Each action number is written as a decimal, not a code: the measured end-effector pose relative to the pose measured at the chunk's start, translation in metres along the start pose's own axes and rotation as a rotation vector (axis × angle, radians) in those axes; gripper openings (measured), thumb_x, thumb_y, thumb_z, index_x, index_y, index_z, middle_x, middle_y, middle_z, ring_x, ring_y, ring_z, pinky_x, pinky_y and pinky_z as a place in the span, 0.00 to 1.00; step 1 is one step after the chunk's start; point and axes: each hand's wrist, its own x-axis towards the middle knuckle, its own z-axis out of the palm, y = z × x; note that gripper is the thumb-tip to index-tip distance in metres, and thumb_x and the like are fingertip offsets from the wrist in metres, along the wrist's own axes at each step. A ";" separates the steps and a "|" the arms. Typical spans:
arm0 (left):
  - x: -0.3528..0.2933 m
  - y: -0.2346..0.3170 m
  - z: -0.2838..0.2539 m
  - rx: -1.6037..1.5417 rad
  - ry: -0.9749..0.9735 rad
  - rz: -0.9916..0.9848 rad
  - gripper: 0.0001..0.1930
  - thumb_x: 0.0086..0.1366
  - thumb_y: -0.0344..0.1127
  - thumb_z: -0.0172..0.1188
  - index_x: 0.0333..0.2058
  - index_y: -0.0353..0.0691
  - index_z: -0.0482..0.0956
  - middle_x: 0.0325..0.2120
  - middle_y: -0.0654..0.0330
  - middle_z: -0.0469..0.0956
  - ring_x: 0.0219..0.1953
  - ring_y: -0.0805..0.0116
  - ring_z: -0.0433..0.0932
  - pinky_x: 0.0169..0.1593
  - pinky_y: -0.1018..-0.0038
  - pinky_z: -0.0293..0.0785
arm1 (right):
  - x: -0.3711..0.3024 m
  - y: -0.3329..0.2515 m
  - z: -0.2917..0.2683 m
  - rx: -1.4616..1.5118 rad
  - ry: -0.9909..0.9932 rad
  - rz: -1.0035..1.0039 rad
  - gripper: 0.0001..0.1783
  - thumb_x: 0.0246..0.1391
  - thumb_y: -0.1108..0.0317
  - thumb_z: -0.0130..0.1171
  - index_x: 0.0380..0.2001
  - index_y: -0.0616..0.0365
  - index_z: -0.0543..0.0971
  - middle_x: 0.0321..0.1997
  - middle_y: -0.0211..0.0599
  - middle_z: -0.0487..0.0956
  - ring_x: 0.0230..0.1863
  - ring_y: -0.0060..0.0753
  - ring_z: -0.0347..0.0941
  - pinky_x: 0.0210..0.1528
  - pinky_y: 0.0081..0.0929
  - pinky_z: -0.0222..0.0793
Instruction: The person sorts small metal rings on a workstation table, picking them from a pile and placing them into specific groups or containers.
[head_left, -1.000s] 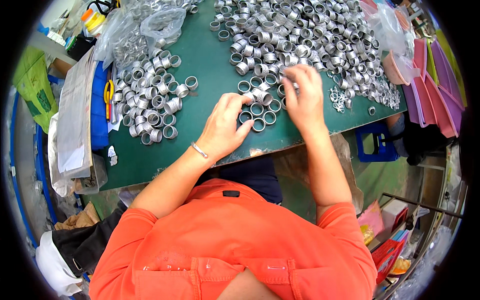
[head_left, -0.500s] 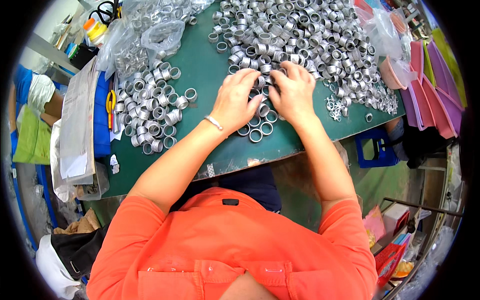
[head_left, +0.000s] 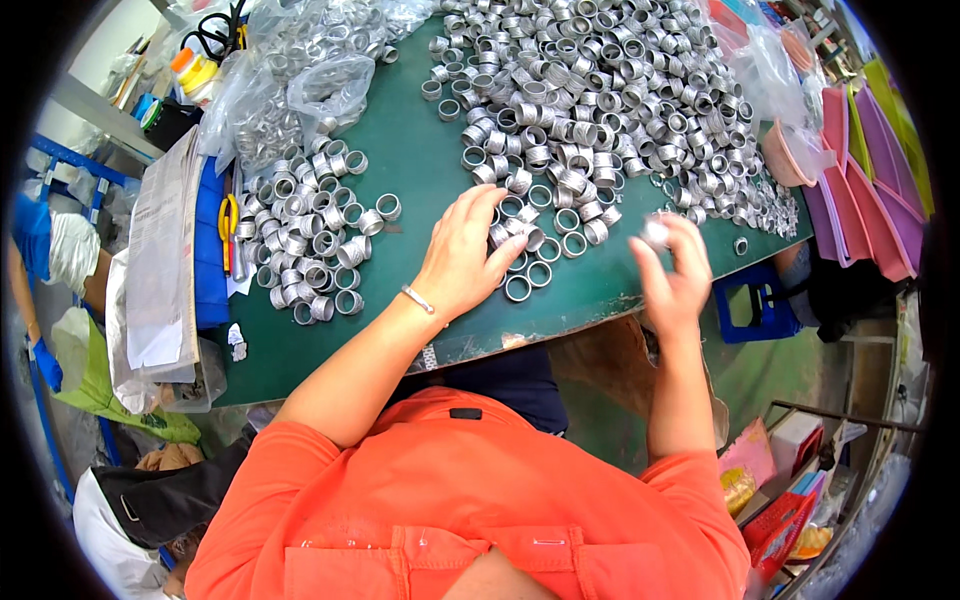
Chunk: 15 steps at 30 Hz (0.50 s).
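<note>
Green covers the surface, with a big pile of silver rings by its far edge; the left hand lies open and flat on rings near the front edge; the right hand pinches one blurry ring above that edge.

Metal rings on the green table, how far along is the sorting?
A smaller group of metal rings lies set apart at the left. The left hand rests on rings at the near edge of the big pile; the right hand is raised, holding something silvery, blurred. The big pile, by far the larger, remains.
</note>
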 end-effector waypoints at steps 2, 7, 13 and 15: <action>-0.003 -0.001 0.002 0.040 -0.025 0.012 0.28 0.59 0.40 0.62 0.55 0.35 0.66 0.56 0.46 0.65 0.59 0.49 0.64 0.61 0.60 0.59 | -0.043 0.021 -0.034 -0.007 0.075 0.186 0.06 0.50 0.74 0.62 0.30 0.64 0.75 0.36 0.42 0.76 0.37 0.37 0.72 0.42 0.27 0.68; -0.004 0.000 0.004 0.040 -0.058 -0.002 0.28 0.58 0.40 0.63 0.55 0.36 0.66 0.56 0.47 0.65 0.58 0.49 0.65 0.61 0.59 0.59 | -0.137 0.055 -0.097 -0.420 -0.132 0.681 0.12 0.56 0.68 0.58 0.26 0.65 0.71 0.24 0.43 0.70 0.25 0.37 0.65 0.31 0.30 0.65; -0.004 0.002 0.000 -0.005 -0.062 -0.020 0.28 0.58 0.37 0.63 0.55 0.35 0.65 0.55 0.46 0.64 0.58 0.49 0.65 0.60 0.62 0.61 | -0.111 0.047 -0.066 -0.333 0.032 0.275 0.04 0.52 0.75 0.58 0.29 0.65 0.74 0.31 0.45 0.75 0.33 0.46 0.73 0.38 0.34 0.70; -0.005 0.003 -0.004 -0.024 -0.033 -0.030 0.28 0.58 0.37 0.63 0.55 0.34 0.65 0.55 0.46 0.64 0.58 0.49 0.65 0.60 0.63 0.61 | -0.060 0.028 -0.043 -0.247 0.015 0.242 0.04 0.50 0.79 0.58 0.31 0.64 0.75 0.32 0.44 0.75 0.34 0.45 0.73 0.39 0.33 0.70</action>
